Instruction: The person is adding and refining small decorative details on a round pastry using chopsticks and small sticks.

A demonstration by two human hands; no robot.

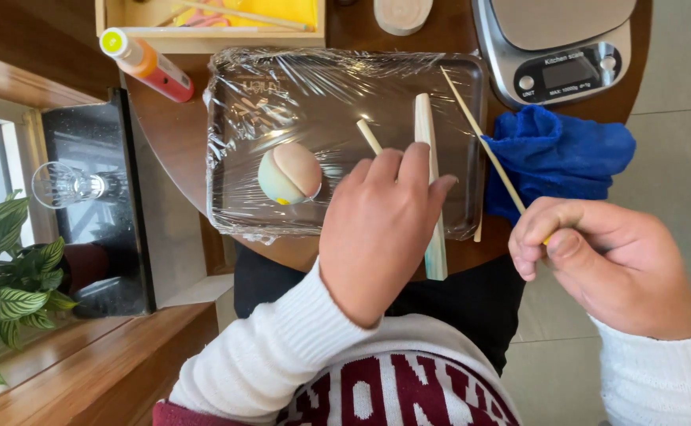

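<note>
Wooden and thin, one skewer (483, 146) was pinched in the fingers of the right hand (598, 264), which was closed around its lower end. Its long axis ran diagonally, the free tip pointing up and to the left, over the right rim of the tray (231, 217), while the held end lay toward the person's body.

The left hand (377, 229) lay palm down over the near edge of the tray, fingers loosely curled and touching two tools there; whether it gripped either could not be told. One was a flat pale wooden paddle (424, 126), its long axis almost straight away from the person, its near end overhanging the table edge. The other was a short round stick (369, 136), pointing up and slightly left.

One metal tray was counted, wrapped in clear film. One round ball of dough (290, 175), pink, green and yellow, sat on the film, just left of the left hand.

Beyond the tray stood one kitchen scale (558, 47), one blue cloth (558, 154), one orange bottle (148, 65) and one wooden box (211, 38).
</note>
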